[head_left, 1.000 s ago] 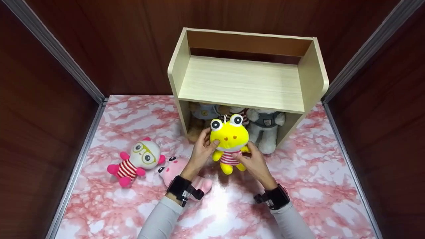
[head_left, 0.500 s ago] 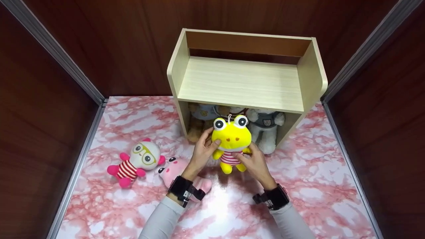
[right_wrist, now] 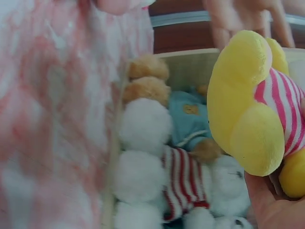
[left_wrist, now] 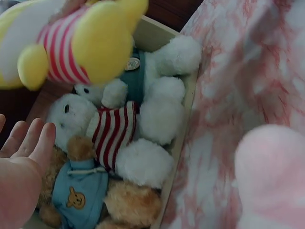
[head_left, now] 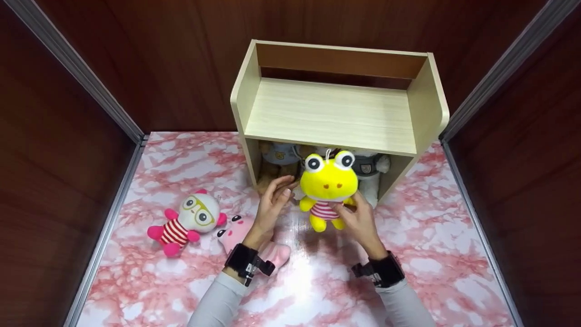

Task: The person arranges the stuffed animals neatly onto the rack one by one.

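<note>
A yellow frog plush toy [head_left: 327, 181] with big white eyes and a pink-striped shirt is held upright in front of the shelf. My right hand [head_left: 361, 220] grips it by the side of its body, thumb across the striped front. To the left of the frog, my left hand [head_left: 271, 209] is apart from it, fingers extended and holding nothing. In the left wrist view the frog [left_wrist: 97, 43] hangs above the stuffed bears in the lower compartment. Below my left wrist lies a pink plush toy [head_left: 238, 232], partly hidden by the forearm.
A pale wooden shelf unit [head_left: 331, 111] stands at the back. Its lower compartment holds a brown bear in blue [left_wrist: 78, 195], a white bear in red stripes [left_wrist: 114, 131] and one in grey-green [head_left: 366, 168]. A panda plush toy [head_left: 198, 212] lies on the marbled table at left.
My left hand has let go of the frog and drawn slightly away to the left. The frog has moved to the right and a little up in my right hand.
</note>
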Available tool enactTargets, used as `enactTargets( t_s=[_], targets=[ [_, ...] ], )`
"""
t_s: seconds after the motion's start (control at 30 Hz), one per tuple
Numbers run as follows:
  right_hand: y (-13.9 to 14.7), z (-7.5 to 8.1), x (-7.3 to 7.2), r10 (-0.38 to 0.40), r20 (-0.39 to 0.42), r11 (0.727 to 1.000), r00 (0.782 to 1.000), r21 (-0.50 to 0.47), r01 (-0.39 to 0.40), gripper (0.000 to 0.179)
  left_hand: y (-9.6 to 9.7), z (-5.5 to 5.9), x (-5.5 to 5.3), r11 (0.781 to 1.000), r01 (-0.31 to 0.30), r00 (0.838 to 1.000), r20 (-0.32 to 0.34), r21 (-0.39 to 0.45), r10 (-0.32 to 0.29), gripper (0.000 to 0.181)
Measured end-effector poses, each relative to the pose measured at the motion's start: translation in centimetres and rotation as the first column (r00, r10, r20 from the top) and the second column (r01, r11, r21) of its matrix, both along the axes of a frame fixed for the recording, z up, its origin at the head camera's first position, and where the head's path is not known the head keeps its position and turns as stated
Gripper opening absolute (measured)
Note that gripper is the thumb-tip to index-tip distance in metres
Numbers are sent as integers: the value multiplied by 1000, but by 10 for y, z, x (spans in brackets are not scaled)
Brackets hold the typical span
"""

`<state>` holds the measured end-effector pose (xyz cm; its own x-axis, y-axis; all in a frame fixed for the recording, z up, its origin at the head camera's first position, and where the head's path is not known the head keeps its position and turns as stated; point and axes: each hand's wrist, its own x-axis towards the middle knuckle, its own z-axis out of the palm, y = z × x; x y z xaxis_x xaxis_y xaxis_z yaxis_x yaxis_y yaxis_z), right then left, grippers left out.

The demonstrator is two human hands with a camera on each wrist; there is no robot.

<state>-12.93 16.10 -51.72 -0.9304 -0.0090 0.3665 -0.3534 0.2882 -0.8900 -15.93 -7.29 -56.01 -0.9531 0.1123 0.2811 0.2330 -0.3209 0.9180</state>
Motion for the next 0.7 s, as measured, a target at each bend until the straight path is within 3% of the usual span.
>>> enactTargets(
  t_s=[0.23,0.5,0.7],
  targets=[
    [11,30,-1,13,-53,999,999,-36,-15,41,-15,-9,1,999,-50,999,-17,-18,49,39],
    [33,38,-19,-39,-139,996,990,-90,27,45,-29,-19,4,994,-100,995,0,-53,100,36],
    [48,68,-27,-58,-228,990,972,-141,26,49,-34,-26,5,988,-131,991,4,-83,132,34]
  ],
)
